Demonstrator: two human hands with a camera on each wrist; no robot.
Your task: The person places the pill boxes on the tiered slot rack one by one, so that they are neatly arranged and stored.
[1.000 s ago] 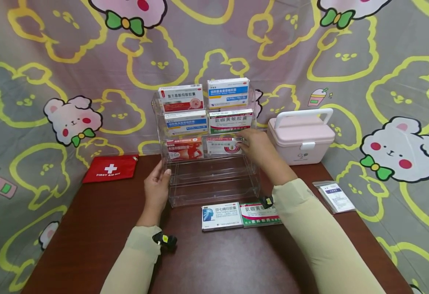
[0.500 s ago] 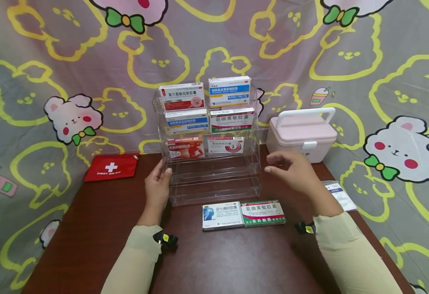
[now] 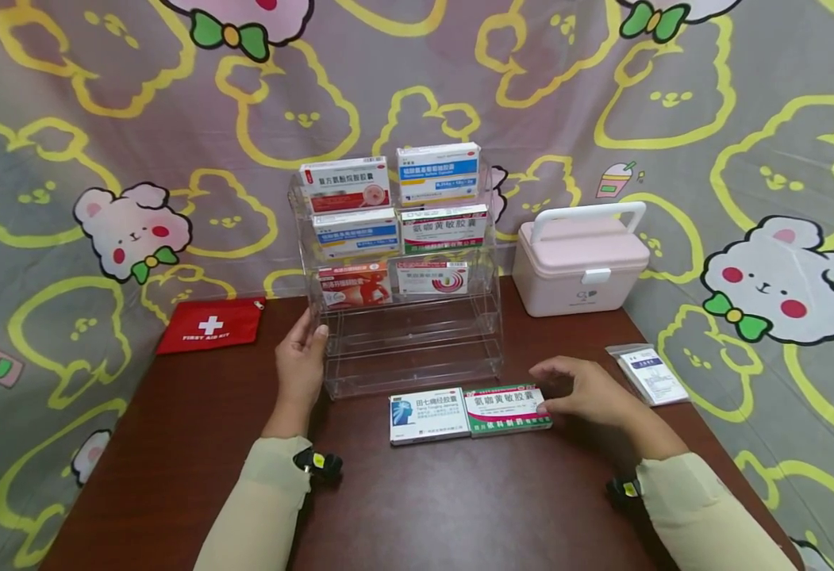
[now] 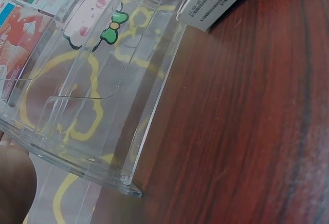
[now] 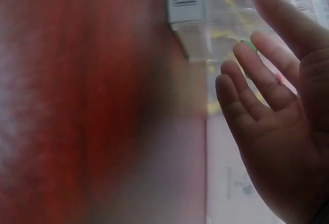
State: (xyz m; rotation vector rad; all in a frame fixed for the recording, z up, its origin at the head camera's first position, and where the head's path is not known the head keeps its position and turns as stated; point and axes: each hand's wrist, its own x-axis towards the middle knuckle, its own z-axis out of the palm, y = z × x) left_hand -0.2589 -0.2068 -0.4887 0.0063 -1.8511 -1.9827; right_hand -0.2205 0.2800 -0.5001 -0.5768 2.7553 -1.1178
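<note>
A clear acrylic display rack (image 3: pixel 417 366) stands on the table, with medicine boxes in its upper three tiers. My left hand (image 3: pixel 298 373) holds the rack's left side edge; in the left wrist view only part of that hand (image 4: pixel 15 180) shows against the side panel. Two medicine boxes lie flat in front of the rack: a white-and-blue one (image 3: pixel 428 416) and a green-and-white one (image 3: pixel 505 412). At the green-and-white box's right end hovers my right hand (image 3: pixel 591 396), thumb and fingers apart. The right wrist view shows this hand (image 5: pixel 277 116) spread, holding nothing.
A red first aid pouch (image 3: pixel 209 326) lies at the back left. At the back right stands a pink handled case (image 3: pixel 581 270), with a clear bag of white packets (image 3: pixel 652 377) in front of it. A patterned cloth hangs behind the table.
My right hand has left the small white box in the third tier, swung out to the right and come down beside the green-and-white box. The left hand stays at the rack.
</note>
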